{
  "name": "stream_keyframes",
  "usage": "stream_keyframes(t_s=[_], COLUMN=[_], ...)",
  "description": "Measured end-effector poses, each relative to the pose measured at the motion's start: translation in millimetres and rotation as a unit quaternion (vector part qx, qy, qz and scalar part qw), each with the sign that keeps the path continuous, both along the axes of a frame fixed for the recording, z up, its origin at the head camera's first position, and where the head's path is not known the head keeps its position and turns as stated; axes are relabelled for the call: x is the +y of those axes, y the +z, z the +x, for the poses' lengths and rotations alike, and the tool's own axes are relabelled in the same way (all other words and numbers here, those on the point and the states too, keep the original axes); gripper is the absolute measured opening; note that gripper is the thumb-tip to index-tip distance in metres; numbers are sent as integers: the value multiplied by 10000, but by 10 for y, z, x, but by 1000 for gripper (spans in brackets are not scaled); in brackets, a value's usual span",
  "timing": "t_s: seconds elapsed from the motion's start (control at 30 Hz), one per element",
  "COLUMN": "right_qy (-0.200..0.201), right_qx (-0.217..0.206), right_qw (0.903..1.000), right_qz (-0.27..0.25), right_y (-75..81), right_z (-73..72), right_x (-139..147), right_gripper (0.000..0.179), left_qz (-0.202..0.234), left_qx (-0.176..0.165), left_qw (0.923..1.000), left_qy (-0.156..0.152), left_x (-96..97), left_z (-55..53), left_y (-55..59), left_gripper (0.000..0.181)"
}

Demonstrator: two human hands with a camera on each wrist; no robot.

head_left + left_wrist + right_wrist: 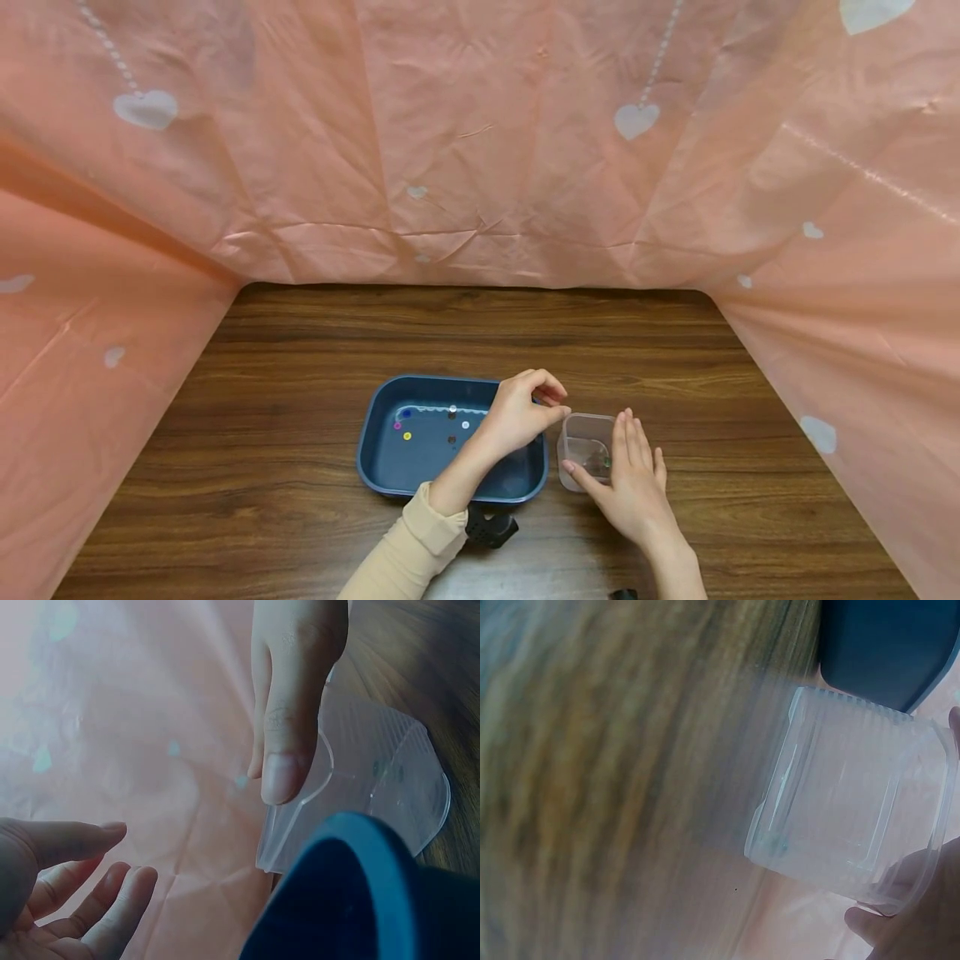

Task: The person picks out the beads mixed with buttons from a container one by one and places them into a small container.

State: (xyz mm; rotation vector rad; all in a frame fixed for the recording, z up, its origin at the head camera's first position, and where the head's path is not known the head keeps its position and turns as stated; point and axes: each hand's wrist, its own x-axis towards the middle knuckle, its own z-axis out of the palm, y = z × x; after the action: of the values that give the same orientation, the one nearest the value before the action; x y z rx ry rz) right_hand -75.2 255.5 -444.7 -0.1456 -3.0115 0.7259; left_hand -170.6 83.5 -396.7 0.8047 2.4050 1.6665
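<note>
My left hand hovers over the right side of a blue rectangular basin, fingertips near the rim of a clear plastic container. In the left wrist view, a gap shows between my left thumb and fingers, with nothing in it. My right hand rests on the container, its fingers straight along the right side and its thumb over the front rim. A small green piece lies inside the container. Small button-like discs, including a yellow one and a magenta one, lie scattered in the basin.
The basin and the container stand side by side on a dark wooden table. Pink sheeting with pale hearts hangs around the back and sides. A black strap piece shows at my left wrist.
</note>
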Motion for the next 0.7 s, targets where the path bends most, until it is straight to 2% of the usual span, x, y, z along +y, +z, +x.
stream_keyframes(t_s=[0.4, 0.7], right_qy=[-34, -1], right_qx=[15, 108], right_qw=[10000, 9999], right_qz=[-14, 62], right_y=[11, -22], right_z=[3, -1], right_x=[-6, 5], right_gripper=[108, 107], left_qz=[-177, -149], left_qx=[83, -150], left_qw=[9996, 9996], left_qy=[189, 164], left_x=[-81, -174], left_z=[-12, -19], left_y=[-23, -63], left_gripper=[13, 15])
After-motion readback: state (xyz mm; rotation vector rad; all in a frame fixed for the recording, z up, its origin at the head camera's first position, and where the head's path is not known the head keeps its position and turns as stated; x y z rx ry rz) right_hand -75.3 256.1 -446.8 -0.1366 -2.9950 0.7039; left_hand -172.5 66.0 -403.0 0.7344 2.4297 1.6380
